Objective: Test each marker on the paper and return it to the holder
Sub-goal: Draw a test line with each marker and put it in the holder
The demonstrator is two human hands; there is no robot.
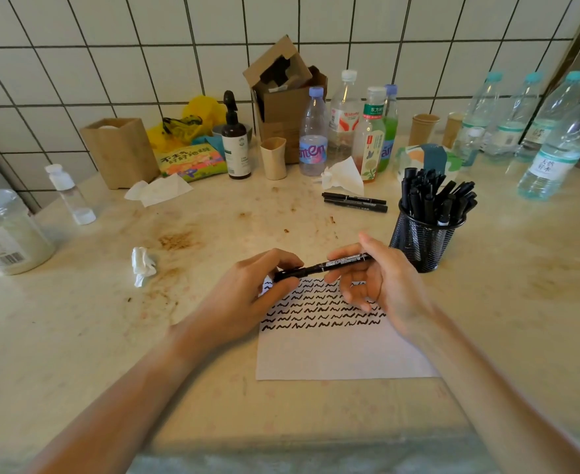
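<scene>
The counter (76, 336) is carrying everything here, stained and cluttered toward the tiled wall, and near its front edge the paper (333, 354) is lying flat, its upper half filling with rows of black squiggles. Just beyond the paper's right corner the mesh holder (422, 244) is standing upright, packed with black markers, while 2 more markers (355, 201) are lying loose behind it to the left. Above the paper, the left hand (247, 299) and the right hand (377, 278) are sharing 1 black marker (326, 266), holding it nearly level and clear of the sheet. The left fingers (283, 260) are closing on its left end, apparently the cap, and the right fingers (346, 253) are pinching the printed barrel. The marker is looking light, stiff and smooth, so it is probably handling best with a firm pinch on the barrel's middle while the cap end is pulled or pressed straight along its length; whether the cap is coming off or going on, I cannot tell.
</scene>
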